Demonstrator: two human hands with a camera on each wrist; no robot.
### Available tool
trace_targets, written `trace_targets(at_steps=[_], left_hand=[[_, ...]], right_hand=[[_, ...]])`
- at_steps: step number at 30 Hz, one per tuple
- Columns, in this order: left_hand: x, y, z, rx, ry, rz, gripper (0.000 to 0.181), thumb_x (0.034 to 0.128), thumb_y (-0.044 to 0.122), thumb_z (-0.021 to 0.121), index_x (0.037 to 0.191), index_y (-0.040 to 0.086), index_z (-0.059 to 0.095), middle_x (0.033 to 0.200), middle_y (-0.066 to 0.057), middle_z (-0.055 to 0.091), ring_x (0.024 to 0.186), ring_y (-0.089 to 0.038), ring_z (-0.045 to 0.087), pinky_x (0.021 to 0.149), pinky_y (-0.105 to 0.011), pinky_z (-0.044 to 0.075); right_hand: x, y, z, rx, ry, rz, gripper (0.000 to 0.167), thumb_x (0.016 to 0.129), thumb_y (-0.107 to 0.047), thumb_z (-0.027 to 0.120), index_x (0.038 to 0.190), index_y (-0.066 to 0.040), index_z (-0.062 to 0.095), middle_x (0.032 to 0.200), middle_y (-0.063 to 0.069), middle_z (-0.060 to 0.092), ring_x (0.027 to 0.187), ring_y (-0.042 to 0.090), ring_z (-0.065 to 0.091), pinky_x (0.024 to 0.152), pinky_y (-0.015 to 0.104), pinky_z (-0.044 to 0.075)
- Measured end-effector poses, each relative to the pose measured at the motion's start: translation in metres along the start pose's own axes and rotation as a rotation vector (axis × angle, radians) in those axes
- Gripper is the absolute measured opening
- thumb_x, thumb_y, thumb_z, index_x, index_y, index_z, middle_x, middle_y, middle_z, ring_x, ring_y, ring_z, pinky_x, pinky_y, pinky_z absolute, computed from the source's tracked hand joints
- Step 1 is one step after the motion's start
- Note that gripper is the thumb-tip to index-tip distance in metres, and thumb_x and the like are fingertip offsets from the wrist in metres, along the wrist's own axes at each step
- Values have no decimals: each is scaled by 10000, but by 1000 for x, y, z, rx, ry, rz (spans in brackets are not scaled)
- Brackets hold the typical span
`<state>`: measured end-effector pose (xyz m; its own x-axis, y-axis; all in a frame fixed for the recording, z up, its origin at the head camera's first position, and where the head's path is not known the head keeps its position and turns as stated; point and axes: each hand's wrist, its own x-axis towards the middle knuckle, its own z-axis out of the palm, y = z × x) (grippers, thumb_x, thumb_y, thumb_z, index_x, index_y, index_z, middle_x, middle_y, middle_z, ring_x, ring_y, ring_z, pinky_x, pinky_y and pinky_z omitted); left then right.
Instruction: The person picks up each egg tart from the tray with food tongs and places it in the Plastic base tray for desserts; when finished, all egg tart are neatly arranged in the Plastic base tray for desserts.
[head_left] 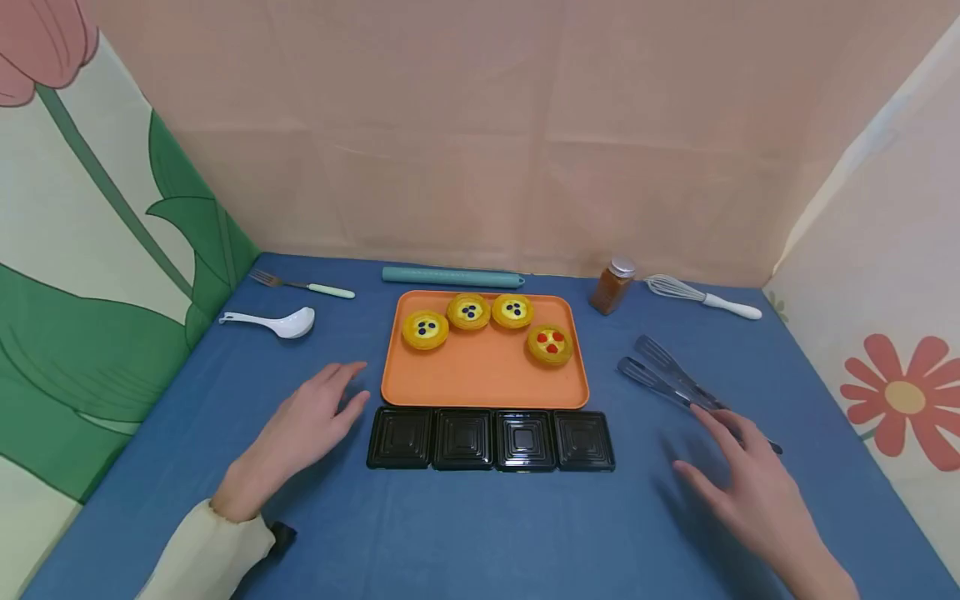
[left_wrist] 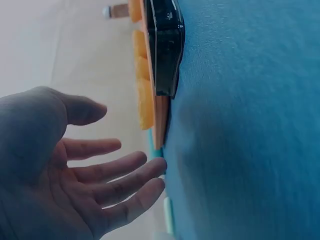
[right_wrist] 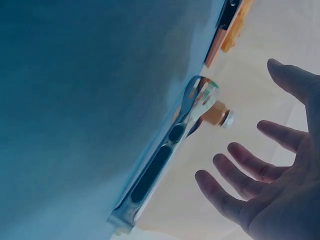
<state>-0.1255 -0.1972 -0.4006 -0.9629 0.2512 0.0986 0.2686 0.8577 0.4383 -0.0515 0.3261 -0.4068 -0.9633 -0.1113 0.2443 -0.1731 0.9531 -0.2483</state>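
One pair of tongs [head_left: 673, 392] lay slantwise on the right side of the blue worktop [head_left: 487, 533], its two slotted heads spread apart and pointing toward the back. Just above its handle hung the right hand [head_left: 750, 483], fingers apart and gently bent, holding nothing. The left hand [head_left: 311, 417], coming from a cream sleeve [head_left: 206, 554], was above the worktop with its fingers loosely extended and its grasp unfilled, nearest to the left end of a row of four black square dishes [head_left: 463, 439].

Just behind that row lay an orange tray [head_left: 480, 379]. It carried three tarts with dark blue dots [head_left: 468, 312] toward its back and left, and one tart with red pieces [head_left: 550, 344] near its right edge. Behind the tray stretched a teal rod [head_left: 452, 277]. To the right of this stood a brown jar with a silvery lid [head_left: 612, 287], with a white-handled whisk [head_left: 705, 297] beside it. At the far left lay a fork [head_left: 300, 285] and, closer to the front, a white ladle [head_left: 292, 323].
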Motion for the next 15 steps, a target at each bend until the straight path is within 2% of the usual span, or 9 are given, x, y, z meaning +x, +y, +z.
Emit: trace_targets(at_steps=[6, 10, 15], left_hand=[[20, -6, 5, -157, -25, -34, 448, 1023, 172, 595, 1403, -53, 517, 1246, -221, 609, 950, -281, 636, 794, -474, 539], [31, -8, 11, -250, -19, -71, 434, 1013, 154, 597, 1391, -48, 526, 1220, -210, 623, 955, -289, 639, 812, -473, 535], [39, -10, 20, -323, -7, -115, 432, 1002, 111, 604, 1391, -56, 517, 1216, -209, 612, 891, -247, 653, 752, -396, 556]], right_hand=[[-8, 10, -3, 75, -26, 119, 847, 800, -369, 867, 1499, -97, 473, 1334, 262, 430, 1081, 452, 499, 781, 681, 463], [-13, 19, -5, 91, 0, 148, 833, 786, -346, 883, 1469, -63, 497, 1300, 269, 433, 1008, 437, 528, 737, 641, 487], [-17, 28, -7, 87, -21, 186, 848, 786, -351, 881, 1472, -49, 485, 1301, 289, 409, 1058, 463, 453, 757, 668, 468]])
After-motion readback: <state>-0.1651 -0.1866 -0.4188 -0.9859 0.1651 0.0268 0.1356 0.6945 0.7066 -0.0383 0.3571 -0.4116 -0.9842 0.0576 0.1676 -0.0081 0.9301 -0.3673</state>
